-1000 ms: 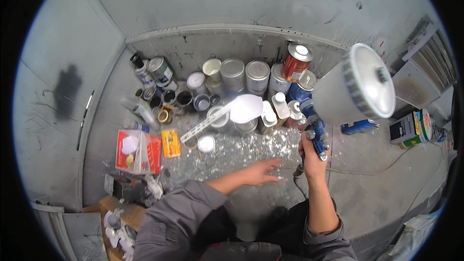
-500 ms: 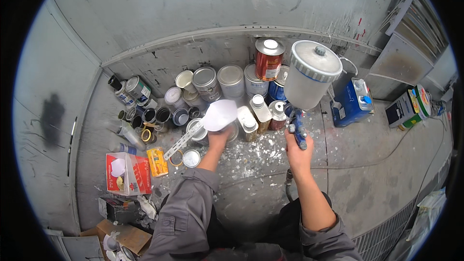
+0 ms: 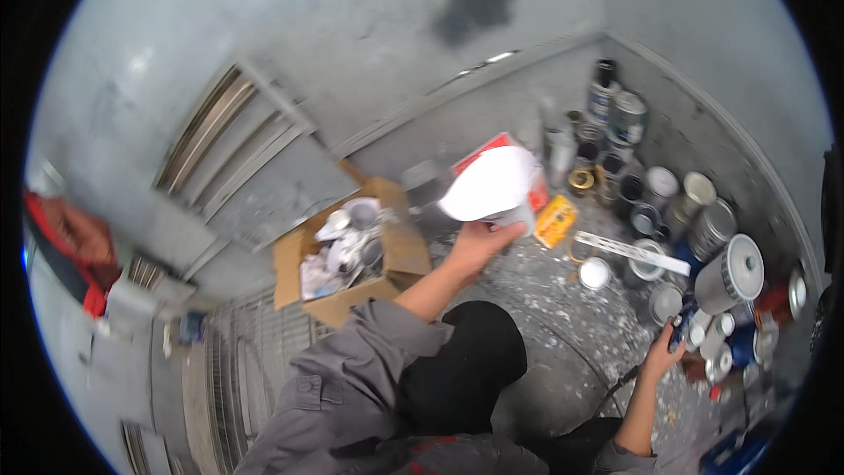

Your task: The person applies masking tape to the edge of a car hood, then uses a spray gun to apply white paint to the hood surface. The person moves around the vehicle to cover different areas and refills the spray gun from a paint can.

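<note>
My left hand (image 3: 479, 245) grips a white plastic cup (image 3: 491, 185) from below and holds it up over the paint-spattered floor, near an open cardboard box (image 3: 400, 257) filled with used white cups. My right hand (image 3: 661, 355), low at the right, is closed on the blue handle of a spray gun (image 3: 681, 332) whose grey lidded cup (image 3: 729, 274) points up. A thin hose runs down from the gun. Both sleeves are grey.
Several paint cans and bottles (image 3: 655, 185) crowd the corner at the right, with a white stirring stick (image 3: 633, 252) and a small round lid (image 3: 595, 274) on the floor. A yellow packet (image 3: 556, 220) lies by the cup. A metal floor grate (image 3: 233, 369) is at lower left.
The view has swung left, so the cans now sit at the right and the cardboard box has come into view. My left hand has carried the white cup toward the box; the spray gun has dropped lower.
</note>
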The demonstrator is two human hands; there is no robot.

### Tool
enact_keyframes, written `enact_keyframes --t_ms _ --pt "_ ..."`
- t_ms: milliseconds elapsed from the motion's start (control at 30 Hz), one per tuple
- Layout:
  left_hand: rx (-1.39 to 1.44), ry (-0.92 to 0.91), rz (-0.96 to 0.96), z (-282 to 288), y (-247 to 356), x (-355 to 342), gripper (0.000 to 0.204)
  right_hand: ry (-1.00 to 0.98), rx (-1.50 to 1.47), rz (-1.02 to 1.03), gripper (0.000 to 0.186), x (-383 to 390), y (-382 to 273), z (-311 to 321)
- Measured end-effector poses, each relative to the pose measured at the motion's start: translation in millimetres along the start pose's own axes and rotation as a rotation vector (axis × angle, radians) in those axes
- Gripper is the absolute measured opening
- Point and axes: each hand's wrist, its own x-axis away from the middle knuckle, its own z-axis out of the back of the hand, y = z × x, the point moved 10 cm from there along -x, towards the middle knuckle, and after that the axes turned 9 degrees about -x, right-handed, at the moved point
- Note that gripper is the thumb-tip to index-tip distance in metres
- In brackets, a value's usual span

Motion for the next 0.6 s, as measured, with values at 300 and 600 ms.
enact_keyframes --t_ms 300,600 --pt "-0.486 0.831 0.609 450 -162 184 0.061 -0.398 0.12 0.02 0.042 72 -13 -106" --pt "-0.748 0.254 -0.112 189 23 78 0.031 -0.493 0.131 0.143 0.049 107 -47 -126"
